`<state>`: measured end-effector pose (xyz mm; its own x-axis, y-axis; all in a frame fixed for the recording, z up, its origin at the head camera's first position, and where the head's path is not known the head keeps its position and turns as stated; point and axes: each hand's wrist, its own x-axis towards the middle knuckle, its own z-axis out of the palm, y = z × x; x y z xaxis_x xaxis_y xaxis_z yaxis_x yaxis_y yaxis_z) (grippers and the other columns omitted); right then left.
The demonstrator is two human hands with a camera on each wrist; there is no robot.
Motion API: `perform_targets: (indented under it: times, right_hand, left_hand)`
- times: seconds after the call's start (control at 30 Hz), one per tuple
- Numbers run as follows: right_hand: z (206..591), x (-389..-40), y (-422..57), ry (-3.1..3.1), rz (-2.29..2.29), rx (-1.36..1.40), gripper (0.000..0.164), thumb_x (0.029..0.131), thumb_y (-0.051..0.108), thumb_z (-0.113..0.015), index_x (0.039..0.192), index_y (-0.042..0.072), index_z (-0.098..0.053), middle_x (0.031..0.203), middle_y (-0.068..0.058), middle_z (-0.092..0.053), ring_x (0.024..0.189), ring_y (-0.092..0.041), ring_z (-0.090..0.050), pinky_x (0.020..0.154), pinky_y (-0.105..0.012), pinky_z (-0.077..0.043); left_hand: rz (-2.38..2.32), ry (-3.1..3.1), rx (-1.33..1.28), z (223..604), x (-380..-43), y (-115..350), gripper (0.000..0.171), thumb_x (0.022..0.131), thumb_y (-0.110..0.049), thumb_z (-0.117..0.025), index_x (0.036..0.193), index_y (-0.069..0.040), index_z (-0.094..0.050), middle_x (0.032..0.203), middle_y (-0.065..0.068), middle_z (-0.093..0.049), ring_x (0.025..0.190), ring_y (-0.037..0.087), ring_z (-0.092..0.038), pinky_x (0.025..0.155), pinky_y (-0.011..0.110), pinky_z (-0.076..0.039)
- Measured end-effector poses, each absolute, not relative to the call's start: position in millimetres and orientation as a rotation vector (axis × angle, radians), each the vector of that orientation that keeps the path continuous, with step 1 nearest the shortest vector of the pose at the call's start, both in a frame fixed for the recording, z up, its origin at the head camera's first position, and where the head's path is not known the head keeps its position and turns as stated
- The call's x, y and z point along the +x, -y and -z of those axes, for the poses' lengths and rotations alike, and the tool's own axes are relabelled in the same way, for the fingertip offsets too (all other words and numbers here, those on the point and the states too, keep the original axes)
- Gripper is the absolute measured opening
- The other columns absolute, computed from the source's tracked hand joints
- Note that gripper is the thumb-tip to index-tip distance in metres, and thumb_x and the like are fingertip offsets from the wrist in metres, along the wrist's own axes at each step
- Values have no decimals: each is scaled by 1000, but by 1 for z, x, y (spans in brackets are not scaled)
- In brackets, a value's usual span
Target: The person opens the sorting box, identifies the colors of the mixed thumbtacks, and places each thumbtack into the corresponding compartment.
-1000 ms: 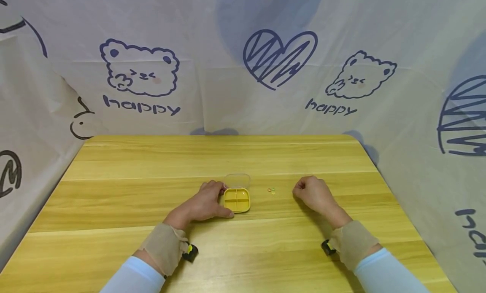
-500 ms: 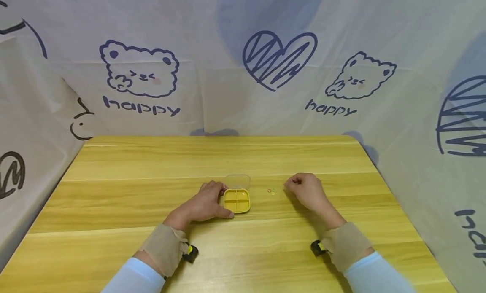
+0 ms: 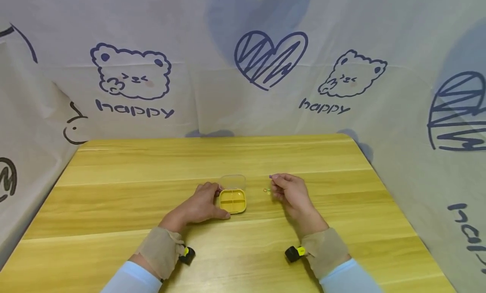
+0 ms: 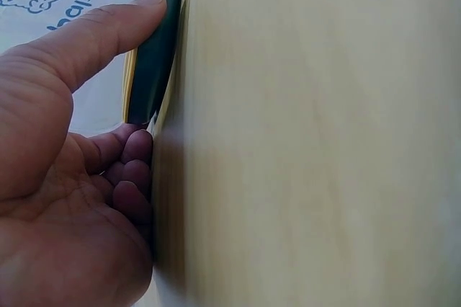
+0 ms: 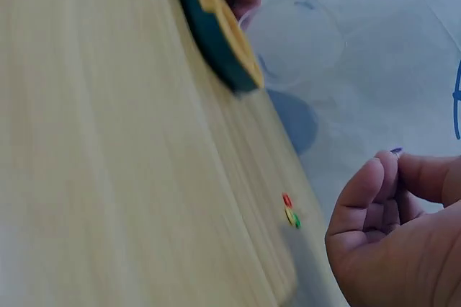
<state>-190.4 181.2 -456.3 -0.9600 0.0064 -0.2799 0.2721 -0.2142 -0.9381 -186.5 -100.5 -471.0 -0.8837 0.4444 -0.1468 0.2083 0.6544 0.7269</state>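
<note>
A small yellow pill box (image 3: 233,212) with a divided tray stands on the table, its clear lid (image 3: 233,181) raised at the back. My left hand (image 3: 195,204) holds it from the left, thumb at the near corner and fingers curled by the far one; the left wrist view shows its dark green side (image 4: 153,69). Between thumb and fingertips my right hand (image 3: 294,196) pinches a tiny purple piece (image 5: 397,150), raised off the table. Below that hand lie tiny red (image 5: 287,199), yellow (image 5: 290,215) and green (image 5: 297,221) pieces, apparently rings.
The wooden table (image 3: 152,251) reaches back to a pale cloth (image 3: 212,95) with bear and heart drawings. More of the cloth hangs along both sides. Each wrist has a wrap with a small black camera, the right one (image 3: 293,254) near the table's middle.
My right hand has moved left toward the box, and the purple piece now shows at its fingertips. My left hand keeps its hold on the pill box. The head view has shifted slightly.
</note>
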Motion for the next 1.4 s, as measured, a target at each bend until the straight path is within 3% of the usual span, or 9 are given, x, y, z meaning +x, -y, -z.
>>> perform_targets:
  times: [0.2,0.37,0.63,0.83,1.17,1.4]
  right_hand:
    - [458,-187,-174,-1605,2404,378,22,96,13,-58,110,-5,-59,85,-4,-64,66,-9,-56,57,-21,-48]
    - [457,-183,-172,-1384,2459,390,23,98,15,-56,114,-1,-56,86,-2,-62,71,-10,-54,63,-23,-46]
    - [460,-180,-172,-1045,2551,429,8,97,15,-58,99,8,-61,81,0,-63,70,-10,-53,63,-22,-44]
    - [463,-180,-168,-785,2613,394,9,99,14,-53,94,9,-58,79,0,-61,68,-10,-48,63,-23,-40]
    - [465,-182,-154,-327,2677,59,14,101,15,-43,90,10,-51,80,0,-51,71,-12,-39,64,-26,-34]
    - [467,-179,-153,-299,2699,91,12,100,15,-44,90,11,-49,79,0,-48,68,-12,-36,62,-25,-33]
  left_hand:
    - [-1067,-2567,521,470,-186,102,69,67,-42,-85,120,-10,-55,109,5,-52,101,24,-40,89,44,-39]
    - [-1072,-2566,520,471,-186,101,69,67,-41,-85,120,-10,-54,109,5,-52,101,24,-40,89,43,-38]
    - [-1069,-2567,541,469,-188,99,69,67,-42,-85,120,-10,-55,108,4,-52,99,24,-40,88,43,-38]
    - [-1078,-2558,529,469,-187,100,69,67,-42,-85,120,-9,-55,109,6,-52,101,24,-39,90,44,-38]
    - [-1061,-2575,514,474,-187,103,68,68,-43,-85,119,-10,-55,108,5,-52,100,24,-40,89,43,-38]
    - [-1078,-2559,522,471,-187,100,67,68,-42,-86,119,-10,-56,107,5,-53,99,24,-40,88,44,-38]
